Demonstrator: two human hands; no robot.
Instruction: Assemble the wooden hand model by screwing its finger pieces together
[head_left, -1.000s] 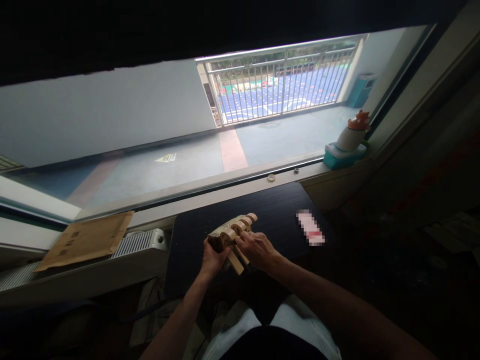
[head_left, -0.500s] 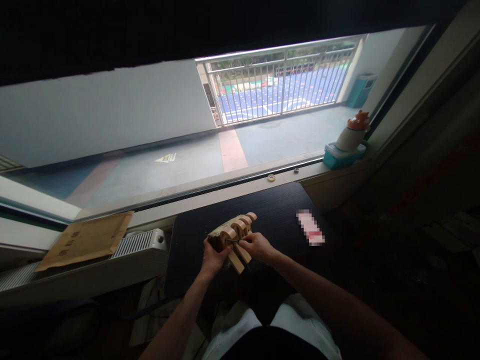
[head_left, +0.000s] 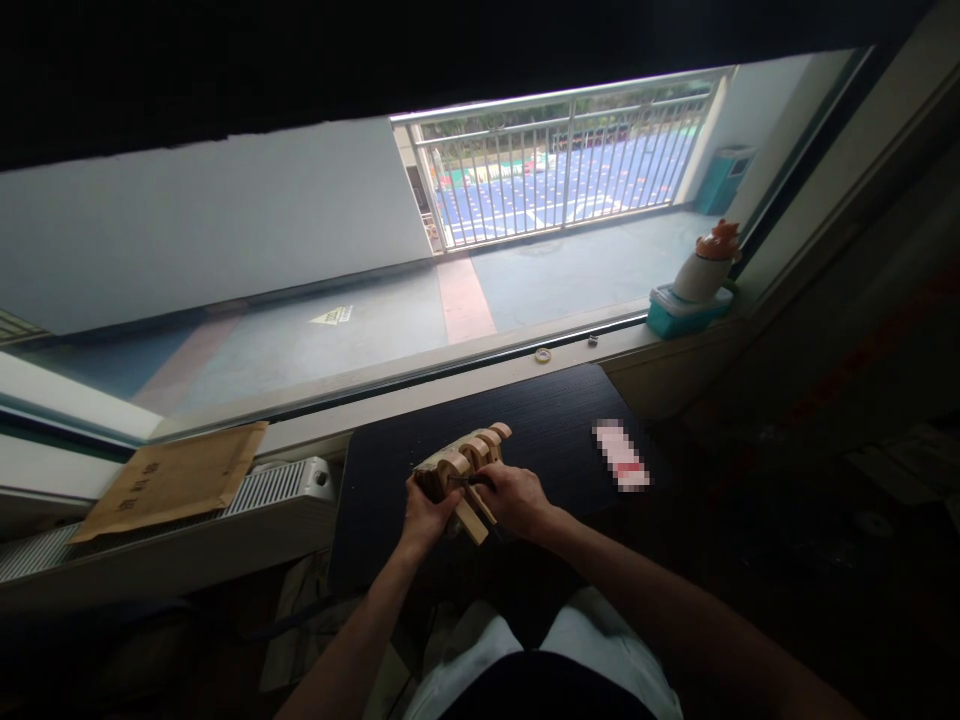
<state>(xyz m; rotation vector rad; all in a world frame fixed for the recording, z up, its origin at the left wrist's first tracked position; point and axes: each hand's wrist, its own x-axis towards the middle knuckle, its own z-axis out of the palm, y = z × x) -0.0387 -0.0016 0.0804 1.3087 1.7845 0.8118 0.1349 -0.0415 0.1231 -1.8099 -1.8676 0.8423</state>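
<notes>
A light wooden piece (head_left: 454, 466) with several curved, arch-like parts and straight slats sticking out toward me stands over the dark table. My left hand (head_left: 426, 520) grips its left end, thumb along the near side. In my right hand (head_left: 516, 498), closed fingers hold a slim, dark-handled screwdriver (head_left: 480, 481). Its thin shaft points left at the wood under the nearest arch; whether the tip touches anything is too small to tell. One wooden slat (head_left: 472, 522) juts out between my two hands. My right fingers hide part of the arches behind.
The black table (head_left: 555, 405) meets a windowsill holding a tape roll (head_left: 542, 355) and a teal box (head_left: 686, 312) with a white-and-orange bottle (head_left: 703, 268). A blurred-out pink item (head_left: 621, 456) lies at right. A brown envelope (head_left: 176, 478) rests on the radiator (head_left: 289, 484).
My right hand has shifted slightly and changed its grip, wrapping further round the screwdriver's dark handle. The wooden piece and my left hand have moved only slightly.
</notes>
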